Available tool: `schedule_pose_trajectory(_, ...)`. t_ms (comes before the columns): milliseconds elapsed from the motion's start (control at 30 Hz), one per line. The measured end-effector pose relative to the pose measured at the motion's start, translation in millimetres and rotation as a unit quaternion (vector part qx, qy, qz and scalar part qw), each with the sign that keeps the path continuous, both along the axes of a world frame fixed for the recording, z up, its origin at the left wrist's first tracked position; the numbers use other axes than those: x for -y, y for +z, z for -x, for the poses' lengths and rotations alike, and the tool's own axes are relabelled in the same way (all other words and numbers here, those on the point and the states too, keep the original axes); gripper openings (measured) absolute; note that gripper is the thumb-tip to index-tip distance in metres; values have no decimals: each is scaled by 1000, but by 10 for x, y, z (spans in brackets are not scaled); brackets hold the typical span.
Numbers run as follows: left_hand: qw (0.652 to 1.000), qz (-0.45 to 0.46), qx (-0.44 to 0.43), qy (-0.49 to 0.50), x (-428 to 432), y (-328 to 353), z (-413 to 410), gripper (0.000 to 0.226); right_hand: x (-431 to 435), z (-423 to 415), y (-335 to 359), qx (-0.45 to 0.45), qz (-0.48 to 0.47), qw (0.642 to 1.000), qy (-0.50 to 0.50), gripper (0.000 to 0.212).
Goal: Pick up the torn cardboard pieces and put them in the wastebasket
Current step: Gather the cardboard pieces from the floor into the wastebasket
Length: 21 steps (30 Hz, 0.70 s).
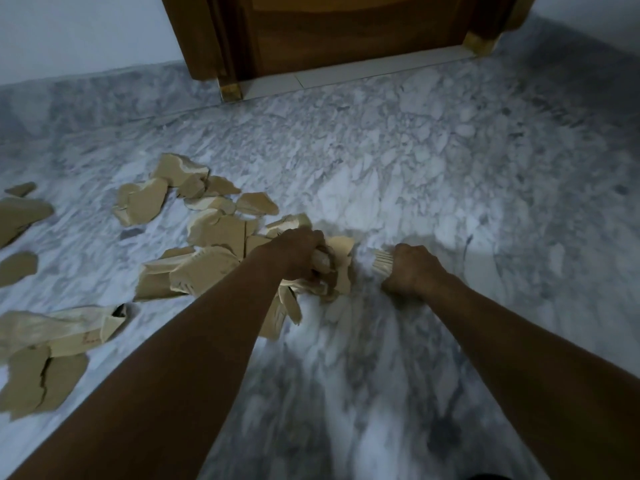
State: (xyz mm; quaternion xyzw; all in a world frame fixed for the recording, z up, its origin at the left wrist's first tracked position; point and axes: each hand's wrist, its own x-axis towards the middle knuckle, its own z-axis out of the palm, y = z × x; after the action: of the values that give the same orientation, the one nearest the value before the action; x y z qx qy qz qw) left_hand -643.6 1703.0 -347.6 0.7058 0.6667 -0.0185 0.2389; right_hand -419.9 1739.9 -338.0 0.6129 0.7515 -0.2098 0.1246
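While most cardboard pieces (211,233) lie scattered on the marble floor (433,150) to the left, left hand (299,252) curls its fingers round a crumpled bunch (341,268); right hand (414,271) closes its fingers round a ribbed scrap (382,262). Likely light, fairly stiff, ragged-edged, apt to slide out of a stack. Best pinched across the flat faces, several together; no wastebasket in view

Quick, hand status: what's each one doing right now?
Left hand: grips a bunch of torn cardboard pieces.
Right hand: grips a small corrugated cardboard piece.
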Motion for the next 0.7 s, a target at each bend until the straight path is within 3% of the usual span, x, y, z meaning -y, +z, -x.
schedule_pose_trajectory(100,999,-16,18,33,41,-6,-2,64,-17,-5,61,-6,-6,1000,0,65)
schedule_pose_trajectory(267,975,-48,185,115,204,143,87,78,-76,-108,190,-25,-1,999,-46,58)
schedule_pose_trajectory(433,932,-76,299,191,409,524,345,21,-254,-32,503,-135,74,986,-70,58)
schedule_pose_trajectory(533,897,-119,351,239,601,747,527,14,-195,212,599,-174,112,978,-36,53)
schedule_pose_trajectory(600,904,-94,332,252,767,847,645,18,-98,421,535,-168,124,978,-2,53)
schedule_pose_trajectory(700,946,15,217,242,1045,831,783,21,85,651,224,-116,94,987,55,54)
